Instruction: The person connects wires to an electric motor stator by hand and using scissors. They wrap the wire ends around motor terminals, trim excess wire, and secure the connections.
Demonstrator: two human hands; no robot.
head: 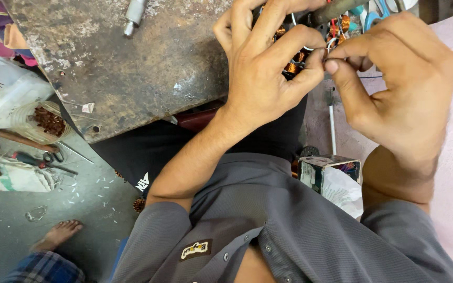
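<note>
Both hands work close together at the far edge of the worn surface [148,68]. Left hand [266,68] is curled, thumb & forefinger pinching a thin wire end [327,49]; right hand [399,89] pinches the same wire just beside it, fingertips touching. Wire comes off the copper-wound coil [294,63], mostly hidden behind the left hand. Judging by loose red & white leads [336,29] w/ ends free, wiring looks partly done, more joins left. Small carton [329,170] sits near the lap; scissors [40,160] lie on the floor, left.

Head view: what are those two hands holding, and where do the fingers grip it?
Both hands, left and right, pinch a thin wire end between thumb and forefinger tips, beside copper windings. Nothing more of the wire can be made out.
</note>
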